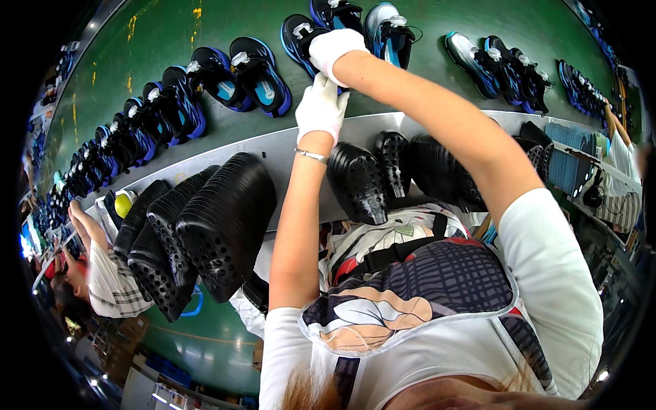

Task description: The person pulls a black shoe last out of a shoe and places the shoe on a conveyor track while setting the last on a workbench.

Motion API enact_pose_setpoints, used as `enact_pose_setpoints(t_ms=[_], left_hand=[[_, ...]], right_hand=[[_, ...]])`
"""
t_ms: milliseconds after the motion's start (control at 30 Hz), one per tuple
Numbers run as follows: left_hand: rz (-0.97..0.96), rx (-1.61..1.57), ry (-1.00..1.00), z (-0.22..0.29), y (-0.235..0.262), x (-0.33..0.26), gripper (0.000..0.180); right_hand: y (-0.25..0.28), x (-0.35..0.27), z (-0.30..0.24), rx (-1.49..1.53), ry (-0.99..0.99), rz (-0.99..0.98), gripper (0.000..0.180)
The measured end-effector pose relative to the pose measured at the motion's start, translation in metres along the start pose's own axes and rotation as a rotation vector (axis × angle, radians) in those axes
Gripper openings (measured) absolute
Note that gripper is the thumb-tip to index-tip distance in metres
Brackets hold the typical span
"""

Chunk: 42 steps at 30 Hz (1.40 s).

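Both my hands wear white gloves and reach out over a green conveyor belt (205, 20). My right hand (335, 48) is closed over the near end of a black and blue sports shoe (298, 34) lying on the belt. Just below it, my left hand (320, 109) points its fingers up against the right wrist and the shoe's edge. What the left hand grips, if anything, is hidden. A thin bracelet (312, 156) sits on my left wrist. More shoes of the same kind (386, 31) lie right beside the one I hold.
Rows of black and blue shoes (205, 82) line the belt on both sides. Stacks of black perforated soles (219, 219) lean on the grey ledge (287, 147) in front of me. One person in a plaid shirt (109, 280) works at left, another (622, 157) at right.
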<state>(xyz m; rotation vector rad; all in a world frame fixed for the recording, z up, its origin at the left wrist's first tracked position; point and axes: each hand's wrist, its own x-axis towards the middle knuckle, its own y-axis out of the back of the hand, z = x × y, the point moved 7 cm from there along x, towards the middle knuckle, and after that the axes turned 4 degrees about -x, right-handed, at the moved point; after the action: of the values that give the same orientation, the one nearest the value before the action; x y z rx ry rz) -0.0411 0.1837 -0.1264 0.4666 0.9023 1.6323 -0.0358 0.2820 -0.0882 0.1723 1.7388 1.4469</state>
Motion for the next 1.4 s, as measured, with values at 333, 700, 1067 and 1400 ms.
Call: enact_pose_setpoints(t_ms=[333, 700, 1067, 1400], left_hand=[[-0.331, -0.065, 0.411, -0.035, -0.022, 0.039, 0.040], [-0.281, 0.025, 0.391, -0.037, -0.022, 0.038, 0.042], [0.148, 0.151, -0.143, 0.046, 0.057, 0.031, 0.041], [-0.176, 0.014, -0.463, 0.065, -0.041, 0.037, 0.025]], right_hand=[[-0.028, 0.034, -0.005, 0.177, -0.026, -0.045, 0.022], [-0.036, 0.048, 0.002, 0.421, -0.083, 0.137, 0.033], [-0.044, -0.068, 0.085, 0.048, -0.025, -0.206, 0.030], [-0.077, -0.090, 0.156, 0.170, -0.072, -0.017, 0.031]])
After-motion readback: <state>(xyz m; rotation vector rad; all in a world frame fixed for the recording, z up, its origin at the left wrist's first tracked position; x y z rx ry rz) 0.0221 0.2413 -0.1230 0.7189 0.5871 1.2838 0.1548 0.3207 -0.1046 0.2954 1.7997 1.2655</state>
